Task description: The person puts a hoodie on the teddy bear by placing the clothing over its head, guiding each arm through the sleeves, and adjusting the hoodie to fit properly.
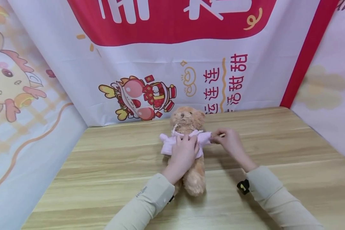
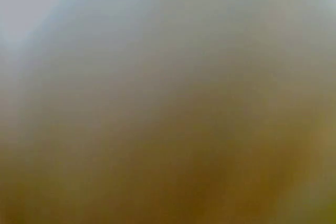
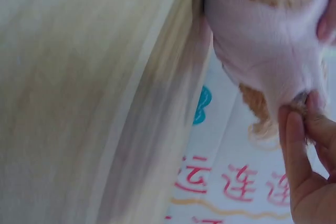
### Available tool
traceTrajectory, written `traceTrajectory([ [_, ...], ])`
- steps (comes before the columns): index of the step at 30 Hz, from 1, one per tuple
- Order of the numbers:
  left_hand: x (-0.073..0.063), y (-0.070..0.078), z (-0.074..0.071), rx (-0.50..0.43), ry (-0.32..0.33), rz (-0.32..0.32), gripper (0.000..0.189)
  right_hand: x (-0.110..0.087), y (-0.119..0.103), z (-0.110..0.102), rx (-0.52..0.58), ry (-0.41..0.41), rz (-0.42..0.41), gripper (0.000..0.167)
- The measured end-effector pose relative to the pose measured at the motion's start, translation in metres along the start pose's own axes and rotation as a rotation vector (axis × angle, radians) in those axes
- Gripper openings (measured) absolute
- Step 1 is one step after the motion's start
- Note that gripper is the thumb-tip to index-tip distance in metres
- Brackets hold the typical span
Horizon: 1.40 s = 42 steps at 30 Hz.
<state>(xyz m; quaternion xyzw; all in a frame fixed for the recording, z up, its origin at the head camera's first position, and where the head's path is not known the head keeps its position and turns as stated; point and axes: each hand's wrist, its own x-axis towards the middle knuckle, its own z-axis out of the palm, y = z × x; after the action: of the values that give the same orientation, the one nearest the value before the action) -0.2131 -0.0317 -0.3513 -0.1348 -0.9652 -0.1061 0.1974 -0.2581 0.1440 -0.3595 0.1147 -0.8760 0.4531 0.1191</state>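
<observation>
A light-brown teddy bear (image 1: 195,179) lies on its back on the wooden table, its head toward the back wall. It wears a pink hoodie (image 1: 168,147) with pale drawstrings at the neck. My left hand (image 1: 184,155) lies over the bear's chest, its bent fingers holding the front of the hoodie. At the end of the sleeve on the right, my right hand (image 1: 228,140) pinches the bear's paw; in the right wrist view its thumb and fingers (image 3: 296,135) close on a bit of brown fur at the cuff. The left wrist view is only blur.
The wooden table (image 1: 109,166) ends at a white and red printed cloth (image 1: 83,80) hanging behind the bear's head. Printed cloths also hang at the left (image 1: 31,127) and right (image 1: 327,105). A small black device (image 1: 243,186) is on my right wrist.
</observation>
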Motion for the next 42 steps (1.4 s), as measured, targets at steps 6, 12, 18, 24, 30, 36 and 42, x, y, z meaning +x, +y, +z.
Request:
traceTrajectory([
  [6, -0.005, 0.004, -0.001, -0.015, 0.001, 0.040, 0.017, 0.010, 0.013, -0.008, 0.051, -0.039, 0.076, 0.012],
  [12, -0.008, 0.007, 0.004, -0.039, 0.035, 0.065, 0.015, 0.015, 0.014, -0.006, -0.041, -0.035, 0.078, 0.013],
  [18, -0.007, 0.011, 0.009, -0.083, 0.052, 0.141, 0.014, 0.010, 0.000, -0.001, -0.063, 0.006, -0.029, 0.024],
  [24, -0.006, 0.014, 0.010, -0.202, -0.010, 0.229, 0.014, 0.005, -0.017, 0.014, -0.052, 0.000, -0.246, 0.018],
  [30, -0.009, 0.008, 0.005, -0.442, -0.101, 0.223, 0.019, 0.003, -0.019, 0.024, -0.090, -0.079, -0.167, 0.019],
  [36, -0.004, -0.023, -0.003, -0.574, 0.115, 0.005, 0.017, 0.003, -0.018, 0.025, -0.064, -0.142, -0.125, 0.022],
  [42, 0.008, -0.059, -0.012, -0.501, 0.083, -0.233, 0.030, 0.004, -0.018, 0.021, -0.071, -0.195, -0.116, 0.018],
])
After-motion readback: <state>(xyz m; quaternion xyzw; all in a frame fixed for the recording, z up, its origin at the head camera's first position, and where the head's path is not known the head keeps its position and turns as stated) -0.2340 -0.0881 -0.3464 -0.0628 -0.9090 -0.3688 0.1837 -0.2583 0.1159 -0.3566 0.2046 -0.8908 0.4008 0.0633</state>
